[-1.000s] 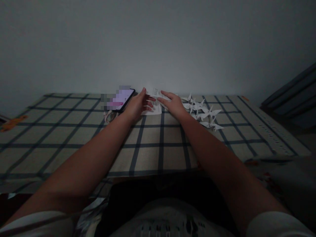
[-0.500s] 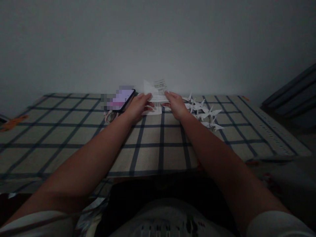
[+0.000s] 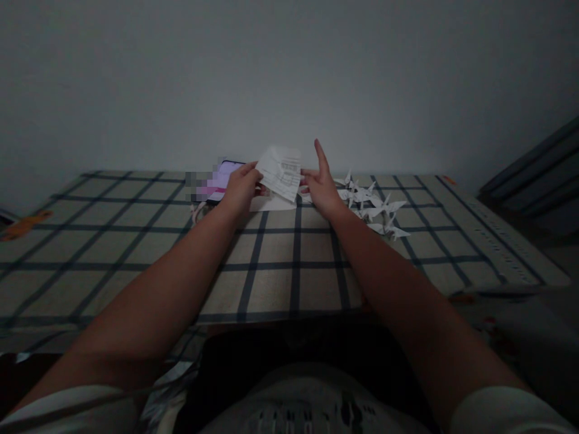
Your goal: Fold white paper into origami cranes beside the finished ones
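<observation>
A creased sheet of paper (image 3: 281, 172) with printed lines is held up off the table, tilted, between my two hands. My left hand (image 3: 242, 185) pinches its left edge between thumb and fingers. At the right edge, my right hand (image 3: 322, 188) has its index finger stretched upward, while the thumb and lower fingers are apart, their tips at the paper's border. Whether those tips touch it is hard to tell. Beneath lies another white paper (image 3: 274, 204), partly hidden. Several folded paper cranes (image 3: 380, 211) sit just right of my right hand.
A phone (image 3: 221, 179) with a lit screen, partly blurred out, stands tilted behind my left hand. Something pale and looped (image 3: 198, 212) lies below it. A checked cloth (image 3: 271, 277) covers the table, which meets a grey wall (image 3: 289, 78).
The printed sheet has turned and spread flatter toward me. My left hand has shifted slightly left. My right hand has loosened its pinch and raised its index finger.
</observation>
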Action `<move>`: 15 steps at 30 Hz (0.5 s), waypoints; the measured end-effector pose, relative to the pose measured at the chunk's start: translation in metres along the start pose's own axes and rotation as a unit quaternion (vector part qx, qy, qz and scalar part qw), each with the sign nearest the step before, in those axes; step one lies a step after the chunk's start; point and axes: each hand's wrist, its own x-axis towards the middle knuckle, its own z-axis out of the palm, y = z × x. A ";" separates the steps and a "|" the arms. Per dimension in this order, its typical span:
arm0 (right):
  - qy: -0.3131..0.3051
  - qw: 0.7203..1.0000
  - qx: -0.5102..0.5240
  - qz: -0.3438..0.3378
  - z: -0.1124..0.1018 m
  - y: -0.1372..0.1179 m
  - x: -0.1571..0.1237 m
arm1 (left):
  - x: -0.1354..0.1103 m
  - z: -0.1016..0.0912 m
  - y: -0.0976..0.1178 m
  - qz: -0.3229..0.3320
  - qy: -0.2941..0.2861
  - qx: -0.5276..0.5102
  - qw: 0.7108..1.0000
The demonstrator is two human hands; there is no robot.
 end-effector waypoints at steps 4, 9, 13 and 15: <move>-0.036 0.993 -0.077 -0.078 -0.003 -0.008 -0.004 | 0.001 0.000 0.002 -0.021 0.010 0.000 1.000; -0.054 0.985 -0.122 -0.108 -0.002 -0.009 -0.004 | 0.003 -0.003 -0.002 -0.007 0.026 0.029 0.999; -0.052 0.981 -0.125 -0.142 -0.003 -0.003 -0.001 | 0.006 -0.007 -0.003 0.003 0.028 0.046 0.999; -0.039 0.978 -0.143 -0.147 -0.005 -0.001 0.000 | 0.007 -0.007 -0.003 -0.005 0.031 0.041 0.999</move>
